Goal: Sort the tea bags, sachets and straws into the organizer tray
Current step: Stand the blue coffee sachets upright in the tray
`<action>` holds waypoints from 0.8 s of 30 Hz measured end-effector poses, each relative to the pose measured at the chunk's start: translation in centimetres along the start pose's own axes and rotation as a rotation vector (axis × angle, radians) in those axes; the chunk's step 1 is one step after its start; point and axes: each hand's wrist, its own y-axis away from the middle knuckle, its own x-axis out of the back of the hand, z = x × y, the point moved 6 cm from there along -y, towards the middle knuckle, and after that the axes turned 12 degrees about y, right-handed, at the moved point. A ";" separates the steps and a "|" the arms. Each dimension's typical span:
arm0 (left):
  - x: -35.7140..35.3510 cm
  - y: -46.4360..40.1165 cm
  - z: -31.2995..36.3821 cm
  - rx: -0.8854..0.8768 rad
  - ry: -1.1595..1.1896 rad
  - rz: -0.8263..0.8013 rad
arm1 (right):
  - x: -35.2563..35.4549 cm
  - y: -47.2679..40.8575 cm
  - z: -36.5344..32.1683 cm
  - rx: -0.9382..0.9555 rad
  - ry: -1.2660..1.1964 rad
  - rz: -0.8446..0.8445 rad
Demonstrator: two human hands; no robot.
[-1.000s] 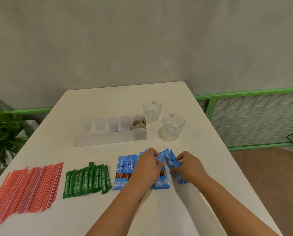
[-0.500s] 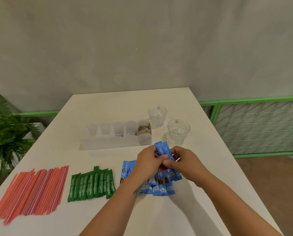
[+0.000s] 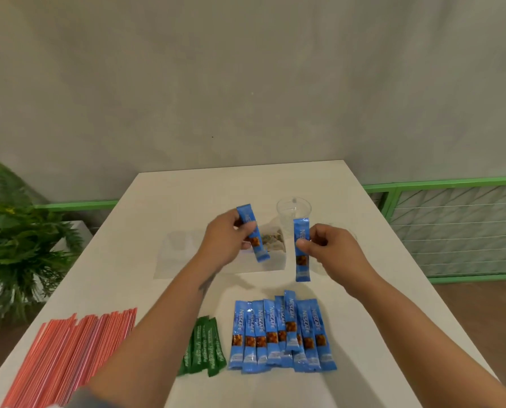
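Note:
My left hand (image 3: 226, 240) holds one blue coffee sachet (image 3: 253, 234) above the clear organizer tray (image 3: 169, 260). My right hand (image 3: 328, 245) pinches another blue sachet (image 3: 301, 248) just right of the tray. The tray's rightmost compartment holds tea bags (image 3: 272, 241); my hands and arm cover part of the tray. Several blue sachets (image 3: 281, 334) lie in a row on the white table (image 3: 378, 290) near me. Green sachets (image 3: 204, 348) lie to their left, partly under my left forearm. Red straws (image 3: 69, 354) lie at the near left.
A clear glass cup (image 3: 293, 212) stands behind the tray; a second one is mostly hidden by my right hand. A potted fern (image 3: 16, 245) stands off the table's left edge. A green railing (image 3: 451, 231) runs along the right.
Both hands rose from the blue sachet row and moved apart toward the tray, each now carrying one blue sachet. The camera view tilted up.

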 end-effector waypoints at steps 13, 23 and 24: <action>1.3 -6.6 -1.9 -0.110 -0.404 -0.031 | -1.0 -3.5 -2.8 0.021 0.005 0.082; 1.9 -8.0 -5.6 -0.022 -0.548 -0.032 | -3.5 -7.5 -4.8 0.106 0.264 0.068; 2.1 -8.1 -5.7 -0.025 -0.575 -0.020 | -3.8 -8.0 -4.9 0.111 0.296 0.058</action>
